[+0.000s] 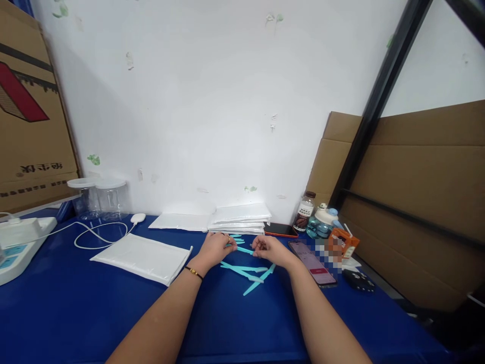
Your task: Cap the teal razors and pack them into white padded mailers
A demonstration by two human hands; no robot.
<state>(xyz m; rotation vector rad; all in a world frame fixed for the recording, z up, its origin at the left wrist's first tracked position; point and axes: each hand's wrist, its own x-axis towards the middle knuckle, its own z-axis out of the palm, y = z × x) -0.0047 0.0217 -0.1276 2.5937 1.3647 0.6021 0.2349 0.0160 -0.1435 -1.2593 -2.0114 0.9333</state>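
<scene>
Both my hands rest on a blue table (76,308) over a scatter of thin light-blue plastic sticks (246,273). My left hand (215,248), with a thin gold bracelet at the wrist, has its fingers curled in a pinch on one light-blue stick (244,249). My right hand (270,249) is also closed, its fingertips at the other end of that same stick. Several more sticks lie crossed on the table just in front of the hands, and a few lie behind them.
A white padded envelope (142,258) lies to the left; a stack of them (238,218) sits by the wall. Two phones (312,263), a dark bottle (304,212), a blue-lidded jug (323,222), clear jars (100,198), a white cable and cardboard boxes (30,111) surround the table.
</scene>
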